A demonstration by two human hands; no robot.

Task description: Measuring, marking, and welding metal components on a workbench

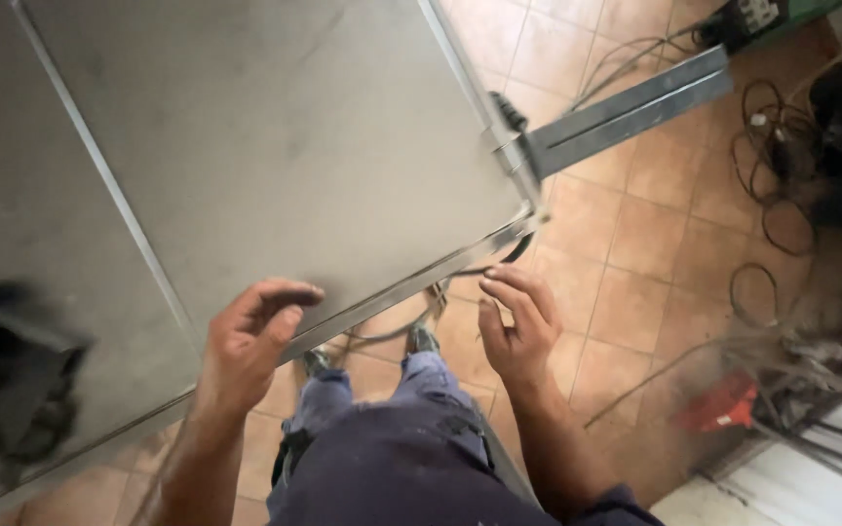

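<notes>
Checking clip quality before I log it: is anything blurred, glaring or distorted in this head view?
Head view: the dark object at the left edge is a smear; the left hand and right hand at the grey sheet-metal panel are slightly soft; the panel shows dull sheen without harsh glare; the tiled floor's lines bend toward the edges.

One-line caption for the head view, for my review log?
Left hand rests on the edge of a grey sheet-metal panel; right hand hovers open beside it, above a tiled floor.
</notes>
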